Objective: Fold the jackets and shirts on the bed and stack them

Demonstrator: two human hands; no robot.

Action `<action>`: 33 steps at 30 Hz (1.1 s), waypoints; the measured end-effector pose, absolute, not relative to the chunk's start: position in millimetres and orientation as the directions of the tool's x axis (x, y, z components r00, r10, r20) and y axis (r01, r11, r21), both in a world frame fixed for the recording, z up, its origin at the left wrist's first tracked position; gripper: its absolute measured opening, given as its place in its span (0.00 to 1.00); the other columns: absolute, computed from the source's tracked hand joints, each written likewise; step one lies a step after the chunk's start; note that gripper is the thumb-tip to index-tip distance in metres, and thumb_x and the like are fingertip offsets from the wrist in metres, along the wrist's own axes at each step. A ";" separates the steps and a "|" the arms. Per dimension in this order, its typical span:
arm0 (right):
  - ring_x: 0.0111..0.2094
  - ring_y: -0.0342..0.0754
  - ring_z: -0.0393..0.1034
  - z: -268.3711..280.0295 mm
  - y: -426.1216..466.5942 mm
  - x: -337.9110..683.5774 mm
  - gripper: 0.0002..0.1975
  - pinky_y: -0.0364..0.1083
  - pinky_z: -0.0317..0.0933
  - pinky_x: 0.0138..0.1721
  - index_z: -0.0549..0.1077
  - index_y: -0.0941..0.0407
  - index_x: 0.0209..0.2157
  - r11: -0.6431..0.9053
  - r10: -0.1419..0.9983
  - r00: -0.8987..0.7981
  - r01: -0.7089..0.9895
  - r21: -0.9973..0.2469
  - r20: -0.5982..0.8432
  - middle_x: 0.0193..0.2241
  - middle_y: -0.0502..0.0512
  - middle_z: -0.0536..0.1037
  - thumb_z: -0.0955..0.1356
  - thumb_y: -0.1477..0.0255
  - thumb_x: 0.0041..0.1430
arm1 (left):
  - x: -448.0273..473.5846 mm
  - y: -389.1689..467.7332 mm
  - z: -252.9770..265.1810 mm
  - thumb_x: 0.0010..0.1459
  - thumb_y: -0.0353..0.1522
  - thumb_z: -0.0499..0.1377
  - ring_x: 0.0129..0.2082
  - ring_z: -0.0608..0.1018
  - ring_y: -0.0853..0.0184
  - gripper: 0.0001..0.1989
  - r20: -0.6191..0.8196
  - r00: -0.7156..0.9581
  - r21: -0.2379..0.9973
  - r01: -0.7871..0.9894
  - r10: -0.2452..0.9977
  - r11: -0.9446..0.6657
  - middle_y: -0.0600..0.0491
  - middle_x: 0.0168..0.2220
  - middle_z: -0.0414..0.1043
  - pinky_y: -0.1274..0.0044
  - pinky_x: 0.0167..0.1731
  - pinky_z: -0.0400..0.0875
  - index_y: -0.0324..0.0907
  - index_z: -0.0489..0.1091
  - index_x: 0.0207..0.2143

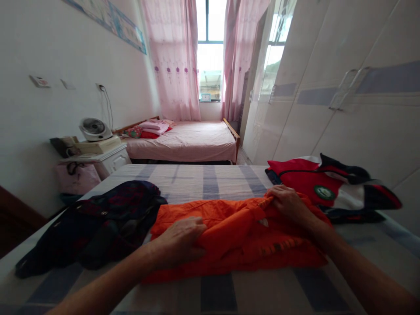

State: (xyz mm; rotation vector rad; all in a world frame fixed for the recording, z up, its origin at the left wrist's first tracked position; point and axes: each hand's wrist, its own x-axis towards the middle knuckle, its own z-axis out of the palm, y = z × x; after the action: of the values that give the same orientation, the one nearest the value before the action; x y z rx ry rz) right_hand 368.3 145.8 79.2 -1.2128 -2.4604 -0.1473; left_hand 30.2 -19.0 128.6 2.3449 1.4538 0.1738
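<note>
This is a home bedroom: beyond the far edge of the checked sheet [188, 177] are a pink-covered bed [197, 142] and pink curtains [173, 48], past its right edge a wardrobe [315, 65].

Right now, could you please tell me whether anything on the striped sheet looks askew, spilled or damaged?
I see no spill or damage on the striped sheet. Left of the orange garment, the dark garment lies in a crumpled heap, so it looks untidy; otherwise, nothing stands out.
</note>
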 end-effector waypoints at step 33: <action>0.61 0.53 0.49 34.0 67.5 297.8 0.26 0.58 0.49 0.58 0.57 0.53 0.60 0.665 0.746 -0.640 0.725 -0.179 0.183 0.61 0.58 0.57 0.58 0.60 0.62 | -38.7 3.1 46.0 0.64 0.39 0.44 0.62 0.56 0.56 0.22 0.182 0.255 0.096 0.956 0.950 -0.276 0.44 0.63 0.53 0.57 0.57 0.52 0.45 0.61 0.57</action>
State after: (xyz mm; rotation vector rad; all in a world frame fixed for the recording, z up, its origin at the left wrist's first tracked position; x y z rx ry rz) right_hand 297.8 67.5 34.0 -1.1877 -2.6410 0.1295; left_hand -38.7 3.1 46.0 2.5153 1.9103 0.3248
